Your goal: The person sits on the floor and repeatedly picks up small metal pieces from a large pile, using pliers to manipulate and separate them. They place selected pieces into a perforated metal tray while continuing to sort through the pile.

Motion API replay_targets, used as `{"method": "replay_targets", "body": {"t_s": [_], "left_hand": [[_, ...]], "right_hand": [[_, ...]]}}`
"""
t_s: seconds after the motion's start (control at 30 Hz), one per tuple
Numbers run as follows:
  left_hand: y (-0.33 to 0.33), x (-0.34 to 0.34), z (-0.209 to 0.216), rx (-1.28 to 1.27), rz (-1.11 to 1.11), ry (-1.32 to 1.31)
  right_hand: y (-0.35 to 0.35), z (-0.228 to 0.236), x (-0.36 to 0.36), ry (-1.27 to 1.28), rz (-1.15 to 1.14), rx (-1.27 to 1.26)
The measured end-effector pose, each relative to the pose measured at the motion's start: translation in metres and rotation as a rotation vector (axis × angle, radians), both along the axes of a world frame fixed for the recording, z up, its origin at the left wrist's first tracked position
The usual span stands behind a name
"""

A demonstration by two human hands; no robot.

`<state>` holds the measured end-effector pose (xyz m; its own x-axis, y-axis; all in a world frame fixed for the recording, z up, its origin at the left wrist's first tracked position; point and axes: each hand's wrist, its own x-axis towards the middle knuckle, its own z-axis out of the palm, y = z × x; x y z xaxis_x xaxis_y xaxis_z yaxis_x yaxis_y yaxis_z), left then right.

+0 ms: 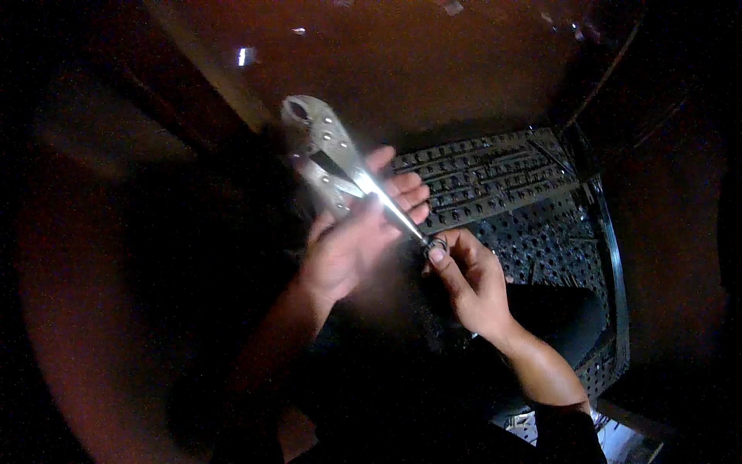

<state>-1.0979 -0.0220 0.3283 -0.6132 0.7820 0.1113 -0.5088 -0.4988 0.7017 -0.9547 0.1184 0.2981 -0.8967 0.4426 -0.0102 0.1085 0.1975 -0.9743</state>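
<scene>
A pair of silver locking pliers (334, 138) slants across the middle, jaw end up and to the left. My right hand (478, 288) closes thumb and fingers round the small dark knob (437, 246) at the end of the long handle. My left hand (348, 247) lies palm up under the pliers, its fingers stretched out past the long handle, which crosses over them. Its thumb is by the shorter handle (328, 189). Whether the left hand bears the tool's weight I cannot tell.
To the right is a dark perforated panel (560, 232) with rows of small dark pieces along bars (471, 166). A brown surface (440, 69) lies beyond, with a few small bright bits (246, 56). Pale objects (618, 441) show at lower right. Deep shadow hides the left side.
</scene>
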Motion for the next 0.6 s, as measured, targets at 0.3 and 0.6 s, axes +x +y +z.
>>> {"method": "replay_targets", "body": {"t_s": [0.3, 0.6], "left_hand": [[0.001, 0.008, -0.009, -0.087, 0.013, -0.148], [-0.003, -0.001, 0.003, -0.203, 0.005, -0.146]], "right_hand": [[-0.024, 0.009, -0.012, 0.006, 0.075, 0.505], [-0.051, 0.000, -0.016, -0.067, 0.102, 0.520]]}}
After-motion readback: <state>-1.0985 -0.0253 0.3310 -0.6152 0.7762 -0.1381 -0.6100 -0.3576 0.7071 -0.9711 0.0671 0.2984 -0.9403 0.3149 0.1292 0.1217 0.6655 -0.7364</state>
